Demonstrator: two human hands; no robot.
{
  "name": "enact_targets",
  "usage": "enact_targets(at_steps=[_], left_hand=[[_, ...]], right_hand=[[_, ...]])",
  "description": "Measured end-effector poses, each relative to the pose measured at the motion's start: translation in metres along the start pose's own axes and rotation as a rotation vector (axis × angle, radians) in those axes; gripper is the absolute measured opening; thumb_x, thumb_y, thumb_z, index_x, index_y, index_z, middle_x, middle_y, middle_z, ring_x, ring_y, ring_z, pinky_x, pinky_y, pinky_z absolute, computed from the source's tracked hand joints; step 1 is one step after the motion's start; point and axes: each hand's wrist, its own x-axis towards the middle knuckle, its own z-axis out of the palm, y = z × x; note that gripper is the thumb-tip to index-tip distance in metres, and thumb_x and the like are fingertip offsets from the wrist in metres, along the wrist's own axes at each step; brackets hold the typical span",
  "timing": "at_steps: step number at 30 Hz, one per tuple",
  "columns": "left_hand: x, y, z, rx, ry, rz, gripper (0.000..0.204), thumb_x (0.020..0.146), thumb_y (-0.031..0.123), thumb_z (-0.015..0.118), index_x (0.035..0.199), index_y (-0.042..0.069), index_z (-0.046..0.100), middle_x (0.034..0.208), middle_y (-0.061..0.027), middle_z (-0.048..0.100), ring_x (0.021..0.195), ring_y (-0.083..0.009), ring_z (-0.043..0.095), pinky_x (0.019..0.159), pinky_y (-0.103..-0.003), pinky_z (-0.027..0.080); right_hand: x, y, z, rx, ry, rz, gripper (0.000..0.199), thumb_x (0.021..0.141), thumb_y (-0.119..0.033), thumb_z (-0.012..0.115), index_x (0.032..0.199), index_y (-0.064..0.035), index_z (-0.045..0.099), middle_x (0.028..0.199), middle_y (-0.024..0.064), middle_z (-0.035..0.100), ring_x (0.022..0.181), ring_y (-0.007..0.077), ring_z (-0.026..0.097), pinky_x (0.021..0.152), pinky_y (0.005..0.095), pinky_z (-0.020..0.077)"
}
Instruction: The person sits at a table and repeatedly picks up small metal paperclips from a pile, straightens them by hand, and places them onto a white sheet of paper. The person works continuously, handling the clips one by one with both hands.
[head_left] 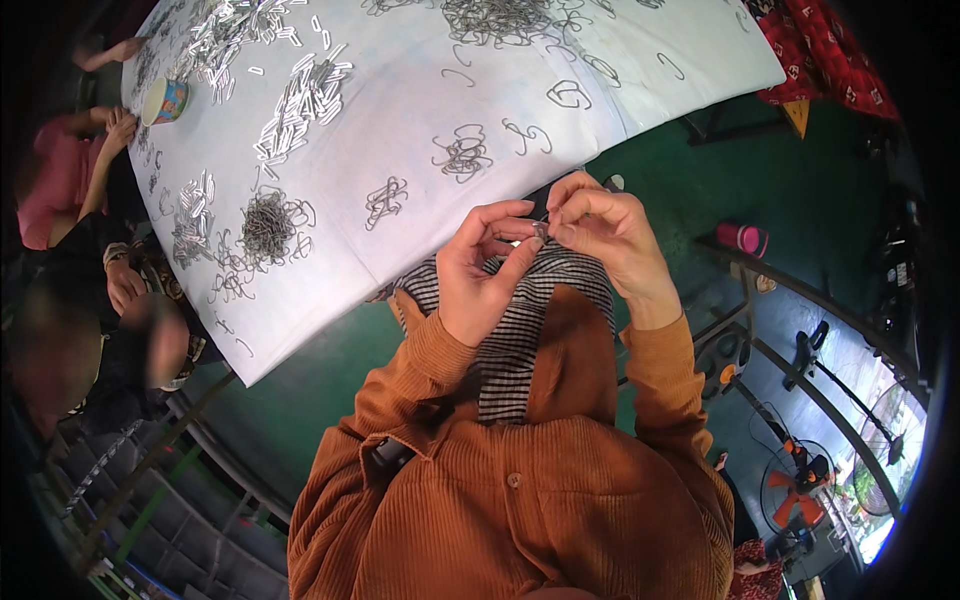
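My left hand [485, 265] and my right hand [615, 235] meet just off the near edge of the white-covered table, above my lap. Thumb and fingers of both pinch a small metal piece [541, 231], which looks like thin bent wire; its exact shape is mostly hidden by the fingertips. On the table beyond lie a small cluster of bent wire hooks [463, 154], another cluster of hooks [385, 203] further left, and a few loose wire hooks [527, 136] near the edge.
White table cover [390, 100] carries a large wire-hook pile [497, 18], shiny silver strips [303, 105], a dense dark metal pile [268, 228] and a paper tub [165, 101]. Co-workers' hands [122, 128] rest at the left edge. A pink container [740, 238] and fan [797, 488] stand right.
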Motion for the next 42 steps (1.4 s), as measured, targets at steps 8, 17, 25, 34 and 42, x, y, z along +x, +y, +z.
enact_targets(at_steps=[8, 17, 25, 34, 42], left_hand=[[-0.003, -0.002, 0.003, 0.016, 0.000, -0.008, 0.040, 0.084, -0.007, 0.066, 0.122, -0.002, 0.053, 0.098, -0.0072, 0.067, 0.090, -0.0110, 0.063, 0.079, -0.024, 0.051], [-0.006, -0.004, 0.001, 0.059, 0.004, 0.002, 0.041, 0.083, -0.007, 0.066, 0.122, 0.000, 0.054, 0.098, -0.0070, 0.068, 0.088, -0.0103, 0.063, 0.077, -0.023, 0.051], [0.048, -0.002, -0.080, 0.686, 0.185, 0.375, 0.026, 0.075, -0.008, 0.064, 0.098, 0.006, 0.068, 0.099, -0.0111, 0.069, 0.091, -0.0274, 0.066, 0.081, -0.033, 0.053], [0.141, -0.028, -0.189, 1.282, 0.414, 0.189, 0.017, 0.079, 0.019, 0.074, 0.087, 0.006, 0.067, 0.088, -0.0101, 0.062, 0.090, -0.0282, 0.059, 0.080, -0.038, 0.049], [0.139, -0.020, -0.173, 1.150, 0.257, 0.018, 0.015, 0.080, 0.006, 0.071, 0.095, 0.005, 0.067, 0.080, -0.0089, 0.068, 0.070, -0.0203, 0.065, 0.069, -0.032, 0.051]], right_hand=[[-0.005, -0.006, 0.004, -0.265, 0.042, -0.130, 0.007, 0.081, 0.003, 0.070, 0.081, 0.0031, 0.063, 0.090, 0.0036, 0.057, 0.082, 0.0086, 0.055, 0.074, 0.0234, 0.0466], [-0.004, -0.011, 0.019, -0.541, 0.153, -0.309, 0.008, 0.078, 0.006, 0.068, 0.080, 0.0019, 0.062, 0.085, 0.0086, 0.063, 0.080, 0.0168, 0.061, 0.077, 0.0300, 0.0494], [-0.020, 0.007, 0.030, -0.661, 0.228, -0.464, 0.010, 0.078, 0.008, 0.065, 0.082, 0.0000, 0.062, 0.084, 0.0089, 0.066, 0.081, 0.0203, 0.063, 0.091, 0.0397, 0.0493], [-0.024, 0.013, 0.034, -0.639, 0.220, -0.450, 0.011, 0.077, 0.007, 0.067, 0.082, -0.0003, 0.061, 0.085, 0.0090, 0.066, 0.080, 0.0209, 0.065, 0.092, 0.0384, 0.0490], [-0.024, 0.017, 0.031, -0.685, 0.168, -0.490, 0.011, 0.078, 0.007, 0.066, 0.084, 0.0000, 0.061, 0.085, 0.0092, 0.065, 0.076, 0.0188, 0.065, 0.095, 0.0390, 0.0482]])
